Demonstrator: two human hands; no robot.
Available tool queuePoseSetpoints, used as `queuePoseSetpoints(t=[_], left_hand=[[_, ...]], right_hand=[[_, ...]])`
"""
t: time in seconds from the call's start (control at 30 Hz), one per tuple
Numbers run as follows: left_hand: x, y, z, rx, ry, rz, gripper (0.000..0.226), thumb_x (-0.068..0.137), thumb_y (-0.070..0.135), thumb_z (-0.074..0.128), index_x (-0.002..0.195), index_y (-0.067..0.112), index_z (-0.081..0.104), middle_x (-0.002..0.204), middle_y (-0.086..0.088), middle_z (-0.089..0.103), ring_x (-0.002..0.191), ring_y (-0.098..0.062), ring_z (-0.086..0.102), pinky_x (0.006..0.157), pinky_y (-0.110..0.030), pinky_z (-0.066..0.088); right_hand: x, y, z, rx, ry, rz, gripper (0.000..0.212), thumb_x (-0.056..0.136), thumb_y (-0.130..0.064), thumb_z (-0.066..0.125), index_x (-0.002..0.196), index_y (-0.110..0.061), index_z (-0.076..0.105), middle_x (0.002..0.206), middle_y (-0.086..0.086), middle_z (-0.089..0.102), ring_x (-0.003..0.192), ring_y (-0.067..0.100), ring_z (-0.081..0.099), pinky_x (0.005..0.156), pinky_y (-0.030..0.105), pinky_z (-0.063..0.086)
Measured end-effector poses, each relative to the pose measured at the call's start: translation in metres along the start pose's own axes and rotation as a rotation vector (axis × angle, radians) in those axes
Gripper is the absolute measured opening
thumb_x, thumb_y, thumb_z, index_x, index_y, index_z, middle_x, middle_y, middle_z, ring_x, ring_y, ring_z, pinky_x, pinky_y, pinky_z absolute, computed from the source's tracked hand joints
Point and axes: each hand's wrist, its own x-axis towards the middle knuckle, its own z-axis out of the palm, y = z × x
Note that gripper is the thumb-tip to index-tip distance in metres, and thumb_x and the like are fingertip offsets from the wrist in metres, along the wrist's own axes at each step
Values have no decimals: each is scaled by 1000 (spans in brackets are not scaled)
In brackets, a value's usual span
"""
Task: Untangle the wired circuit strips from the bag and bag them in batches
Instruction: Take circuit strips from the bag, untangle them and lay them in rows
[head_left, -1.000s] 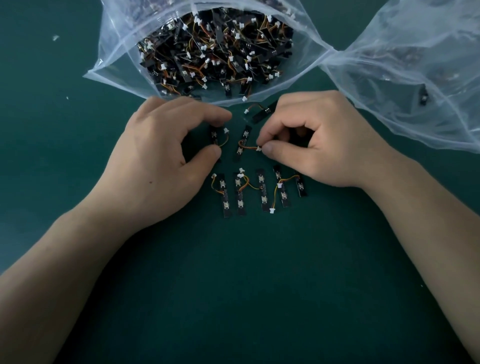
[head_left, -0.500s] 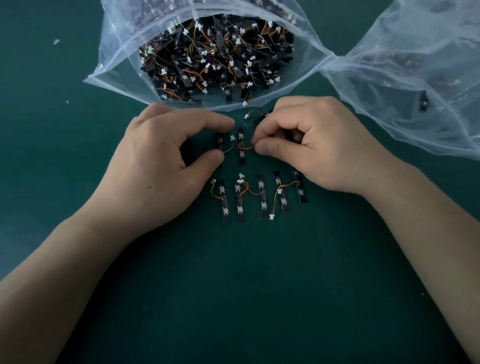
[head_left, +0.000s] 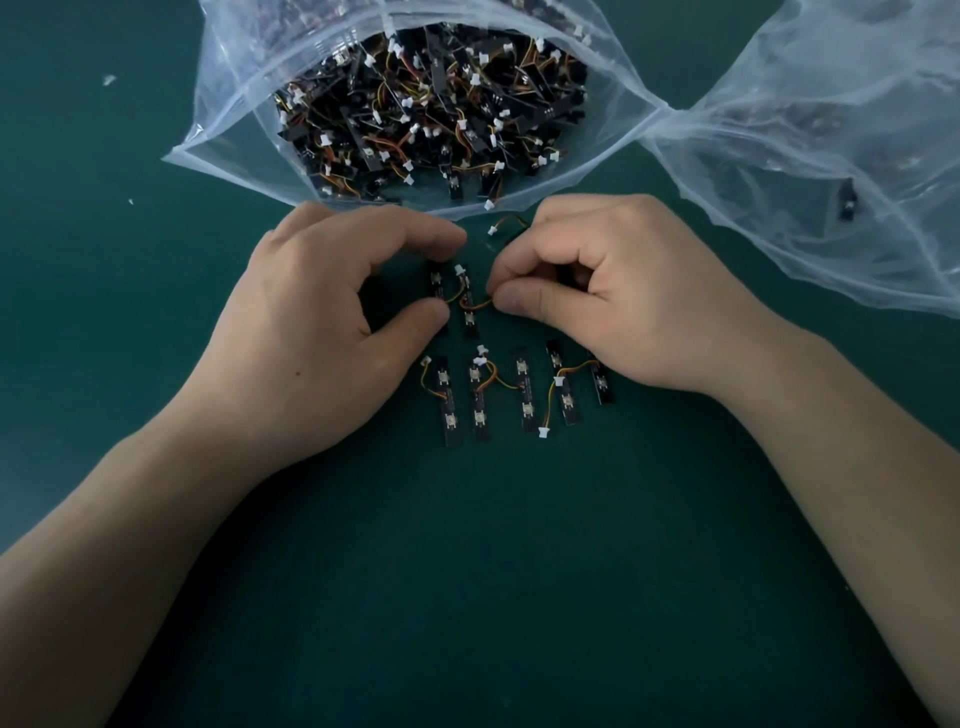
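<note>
A clear open bag (head_left: 234, 150) at the top holds a tangled heap of black circuit strips (head_left: 431, 114) with orange wires and white plugs. My left hand (head_left: 322, 332) pinches a short black strip (head_left: 437, 291) between thumb and forefinger, just below the bag. My right hand (head_left: 623, 301) pinches the orange wire of a second strip (head_left: 469, 312) lying beside the first. Below the hands, several separated strips (head_left: 519, 395) lie side by side in a row on the green mat. One loose strip's white plug and wire (head_left: 501, 226) show above my right hand.
A second clear bag (head_left: 810, 171) lies at the upper right with one dark strip (head_left: 845, 200) inside. Small white scraps (head_left: 109, 79) lie on the mat at the upper left. The dark green mat (head_left: 493, 571) stretches toward me between my forearms.
The two strips between my hands have been drawn closer together and stood parallel. My right hand has shifted left, pulling its strip's wire toward the left hand's strip.
</note>
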Motion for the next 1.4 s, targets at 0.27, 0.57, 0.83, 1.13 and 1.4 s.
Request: queuePoseSetpoints(t=[0.27, 0.57, 0.83, 1.13, 1.4], left_hand=[[1, -1, 1, -25, 7, -13, 40, 90, 17, 77, 125, 35, 71, 101, 44, 59, 100, 16, 48, 90, 0, 31], [0, 0, 1, -16, 54, -73, 36, 91, 24, 65, 126, 29, 70, 104, 21, 58, 99, -11, 52, 87, -11, 36], [-1, 0, 2, 39, 17, -79, 30, 91, 25, 77, 120, 33, 73, 116, 20, 63, 113, -10, 46, 95, 0, 26], [0, 1, 0, 28, 11, -60, 34, 89, 29, 77, 122, 33, 73, 109, 32, 60, 113, -2, 43, 95, 1, 27], [-1, 1, -1, -66, 15, -28, 40, 89, 34, 69, 129, 35, 69, 103, 44, 55, 104, -1, 51, 90, -4, 33]], right_hand=[[0, 1, -1, 8, -8, -6, 9, 96, -37, 74, 100, -33, 80, 89, -11, 66, 81, 7, 60, 74, 42, 51], [0, 3, 1, 14, 22, 4, 7, 95, -37, 75, 98, -32, 79, 82, -18, 62, 75, 0, 57, 67, 17, 37], [0, 3, 1, 7, 27, -3, 8, 94, -37, 76, 98, -32, 80, 84, -16, 64, 77, 2, 58, 68, 18, 38], [0, 3, 1, 14, 29, -23, 10, 94, -37, 76, 100, -31, 81, 85, -14, 65, 77, 3, 58, 69, 20, 40], [-1, 9, -1, 51, 376, 49, 13, 100, -19, 64, 106, -20, 76, 78, -16, 68, 68, 9, 61, 62, 18, 46]])
